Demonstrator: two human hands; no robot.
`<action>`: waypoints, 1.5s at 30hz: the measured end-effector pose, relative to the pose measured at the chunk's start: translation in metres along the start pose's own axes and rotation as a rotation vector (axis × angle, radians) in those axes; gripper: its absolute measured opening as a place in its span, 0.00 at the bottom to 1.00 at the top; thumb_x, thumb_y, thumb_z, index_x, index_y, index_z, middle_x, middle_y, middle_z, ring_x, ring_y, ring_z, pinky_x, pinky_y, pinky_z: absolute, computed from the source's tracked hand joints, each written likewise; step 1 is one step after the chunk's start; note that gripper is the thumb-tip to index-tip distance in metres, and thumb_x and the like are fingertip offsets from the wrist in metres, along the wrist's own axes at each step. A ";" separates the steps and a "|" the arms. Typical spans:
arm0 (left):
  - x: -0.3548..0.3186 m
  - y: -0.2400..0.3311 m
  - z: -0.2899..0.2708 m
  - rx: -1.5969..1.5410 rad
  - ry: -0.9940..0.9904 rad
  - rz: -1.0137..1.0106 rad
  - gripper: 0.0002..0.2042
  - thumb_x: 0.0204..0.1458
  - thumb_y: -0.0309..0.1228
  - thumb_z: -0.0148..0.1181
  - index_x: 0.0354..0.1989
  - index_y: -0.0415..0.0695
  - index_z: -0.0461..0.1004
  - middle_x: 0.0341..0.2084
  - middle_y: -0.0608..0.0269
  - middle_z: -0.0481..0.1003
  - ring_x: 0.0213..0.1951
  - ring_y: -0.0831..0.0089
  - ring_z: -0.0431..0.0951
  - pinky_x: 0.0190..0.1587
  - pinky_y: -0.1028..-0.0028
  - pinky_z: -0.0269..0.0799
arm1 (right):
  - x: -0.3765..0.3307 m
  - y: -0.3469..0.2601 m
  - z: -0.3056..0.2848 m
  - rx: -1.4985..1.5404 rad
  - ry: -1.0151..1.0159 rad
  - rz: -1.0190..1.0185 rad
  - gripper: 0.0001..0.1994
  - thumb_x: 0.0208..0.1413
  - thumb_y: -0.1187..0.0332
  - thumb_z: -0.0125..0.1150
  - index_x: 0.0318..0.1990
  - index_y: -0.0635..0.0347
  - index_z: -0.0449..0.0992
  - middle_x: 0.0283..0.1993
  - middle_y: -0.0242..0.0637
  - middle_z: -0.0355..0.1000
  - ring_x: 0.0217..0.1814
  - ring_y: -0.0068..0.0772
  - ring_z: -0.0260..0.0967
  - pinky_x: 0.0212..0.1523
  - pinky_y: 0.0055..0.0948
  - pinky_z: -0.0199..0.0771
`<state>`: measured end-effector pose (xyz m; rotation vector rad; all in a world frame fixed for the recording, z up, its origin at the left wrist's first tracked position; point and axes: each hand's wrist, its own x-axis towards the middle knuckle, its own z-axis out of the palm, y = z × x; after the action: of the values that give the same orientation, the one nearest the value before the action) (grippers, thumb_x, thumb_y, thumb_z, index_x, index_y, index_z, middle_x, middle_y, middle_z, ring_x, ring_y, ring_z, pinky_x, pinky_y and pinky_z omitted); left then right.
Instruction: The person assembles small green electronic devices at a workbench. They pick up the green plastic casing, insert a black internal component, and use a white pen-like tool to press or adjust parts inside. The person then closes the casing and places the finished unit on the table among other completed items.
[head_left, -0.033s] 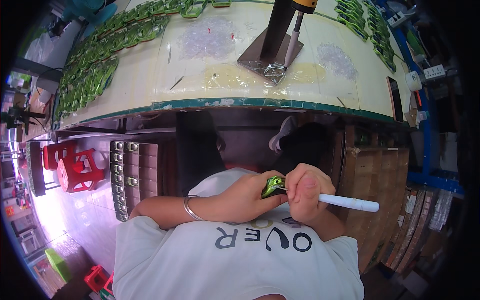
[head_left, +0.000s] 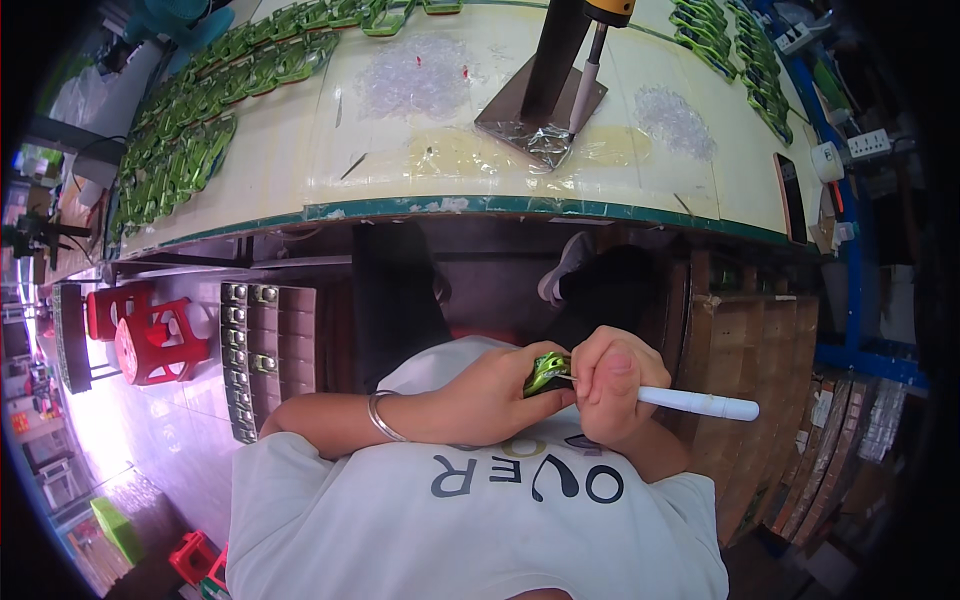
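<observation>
- OK, my left hand (head_left: 490,395) is closed on the green part (head_left: 547,371).
- Part sits between thumb and fingers, right end exposed.
- My right hand (head_left: 617,385) grips the white-handled tool (head_left: 705,404), thin shaft toward part.

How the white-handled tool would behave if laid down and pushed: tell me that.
The white-handled tool would probably roll, since its slim handle looks rounded. It is likely stiff: the handle juts straight from the right hand. Its smooth-looking surface may be slightly slippery.
</observation>
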<state>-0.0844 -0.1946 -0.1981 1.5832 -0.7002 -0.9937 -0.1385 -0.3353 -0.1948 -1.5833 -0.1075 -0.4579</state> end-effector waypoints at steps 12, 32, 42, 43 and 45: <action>0.000 -0.007 0.001 -0.045 -0.008 -0.002 0.15 0.46 0.33 0.55 0.40 0.39 0.65 0.25 0.53 0.72 0.27 0.63 0.74 0.29 0.73 0.66 | 0.000 0.004 0.003 0.110 0.056 0.102 0.17 0.54 0.73 0.38 0.13 0.65 0.61 0.12 0.36 0.59 0.12 0.23 0.55 0.13 0.20 0.52; -0.003 -0.003 -0.001 -0.068 -0.002 -0.005 0.15 0.46 0.33 0.55 0.40 0.38 0.65 0.25 0.54 0.72 0.27 0.66 0.73 0.30 0.74 0.66 | 0.004 -0.002 0.001 0.058 -0.065 0.069 0.15 0.51 0.73 0.40 0.14 0.66 0.62 0.13 0.36 0.59 0.13 0.26 0.56 0.14 0.22 0.53; -0.005 -0.002 0.002 -0.061 0.002 -0.046 0.13 0.45 0.31 0.55 0.37 0.37 0.67 0.25 0.52 0.72 0.26 0.63 0.73 0.29 0.72 0.66 | 0.001 -0.001 0.004 -0.031 -0.059 -0.003 0.14 0.50 0.75 0.41 0.13 0.66 0.61 0.12 0.36 0.58 0.12 0.27 0.55 0.13 0.23 0.53; -0.004 -0.002 0.002 -0.059 -0.002 -0.054 0.13 0.45 0.31 0.55 0.37 0.37 0.67 0.25 0.52 0.72 0.26 0.63 0.73 0.29 0.72 0.66 | 0.000 -0.001 0.005 -0.039 -0.054 -0.013 0.14 0.50 0.75 0.40 0.13 0.66 0.61 0.12 0.36 0.58 0.12 0.27 0.55 0.13 0.23 0.53; -0.004 -0.003 0.002 -0.060 -0.005 -0.063 0.13 0.45 0.31 0.55 0.36 0.37 0.67 0.24 0.52 0.72 0.26 0.63 0.73 0.29 0.72 0.66 | 0.001 0.000 0.006 -0.059 -0.048 -0.025 0.14 0.50 0.75 0.41 0.13 0.66 0.61 0.12 0.36 0.58 0.12 0.27 0.55 0.13 0.23 0.53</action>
<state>-0.0885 -0.1918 -0.2007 1.5586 -0.6216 -1.0562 -0.1368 -0.3298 -0.1942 -1.6525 -0.1519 -0.4458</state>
